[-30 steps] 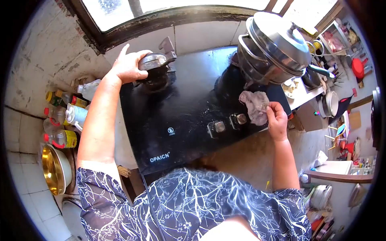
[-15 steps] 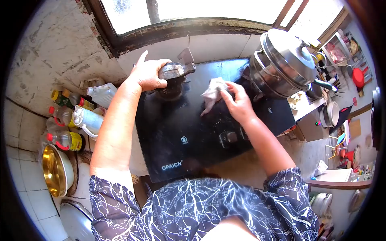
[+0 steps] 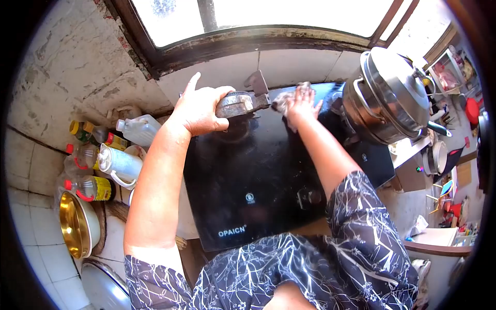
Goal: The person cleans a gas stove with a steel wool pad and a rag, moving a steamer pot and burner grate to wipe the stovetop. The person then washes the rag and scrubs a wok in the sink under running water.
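My left hand [image 3: 202, 111] grips a grimy metal pot stand [image 3: 235, 105], tilted up on its side above the left burner [image 3: 237, 130]. A bent metal plate stands up at its right end. Under my right hand [image 3: 302, 107] is a crumpled, dirty whitish cloth [image 3: 282, 101], pressed against the back of the black glass gas stove [image 3: 222, 165]. The fingers of that hand reach forward over the cloth. Farther right, a steel steamer pot [image 3: 369, 103] with a lid stands on the stove's other side.
Several bottles [image 3: 93, 188], a white jug [image 3: 139, 129] and a pale blue pitcher [image 3: 119, 163] crowd the left side. A gold-coloured basin [image 3: 74, 225] sits nearer me. Behind the stove runs a tiled wall under a window frame [image 3: 258, 41]. A dark handle [image 3: 439, 128] juts out beside the pot.
My right hand has pushed the cloth away from me, from the stove's middle to its back edge, and its fingers have stretched out. My left hand still holds the pot stand.
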A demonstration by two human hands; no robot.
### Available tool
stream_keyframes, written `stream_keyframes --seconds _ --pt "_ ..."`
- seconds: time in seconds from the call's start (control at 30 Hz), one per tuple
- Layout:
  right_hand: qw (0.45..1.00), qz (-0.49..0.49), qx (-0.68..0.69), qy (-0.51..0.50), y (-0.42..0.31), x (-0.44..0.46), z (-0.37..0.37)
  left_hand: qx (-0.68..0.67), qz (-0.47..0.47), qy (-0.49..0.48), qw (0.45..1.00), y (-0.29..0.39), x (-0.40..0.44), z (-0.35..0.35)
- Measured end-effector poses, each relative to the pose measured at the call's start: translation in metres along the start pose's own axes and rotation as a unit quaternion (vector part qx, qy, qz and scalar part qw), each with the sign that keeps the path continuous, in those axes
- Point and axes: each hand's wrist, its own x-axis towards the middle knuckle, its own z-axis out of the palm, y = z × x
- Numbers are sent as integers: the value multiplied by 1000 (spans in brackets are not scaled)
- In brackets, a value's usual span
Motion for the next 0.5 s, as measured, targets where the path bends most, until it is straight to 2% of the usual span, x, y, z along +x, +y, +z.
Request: stream_keyframes --seconds 0.03,0.07,0.13,0.17,0.23,0.3,0.37,0.43,0.5 --pt "998 30 60 7 0 9 -6 -4 -4 2 1000 0 0 -1" --pt "998 29 58 3 -3 15 -6 -11 -7 1 1000 1 -1 0" --pt "996 -77 35 -5 -10 19 0 -15 -5 -2 1000 2 0 -1" --pt "996 -77 33 -9 -13 11 0 -15 -3 -1 1000 2 1 -2" --pt "977 -210 -24 -40 -19 -14 -10 -20 -6 0 1000 1 2 -1" --pt "971 -229 -49 -53 -21 -41 -11 -21 -4 -6 1000 0 2 0" --pt "962 -270 14 27 -17 -62 17 -13 1 1 1000 -2 3 3" --pt "956 -294 -4 20 -25 -97 18 -3 14 18 1000 -7 5 7" --pt "947 -315 -26 -59 -37 -136 4 -2 19 7 1000 -10 8 6"
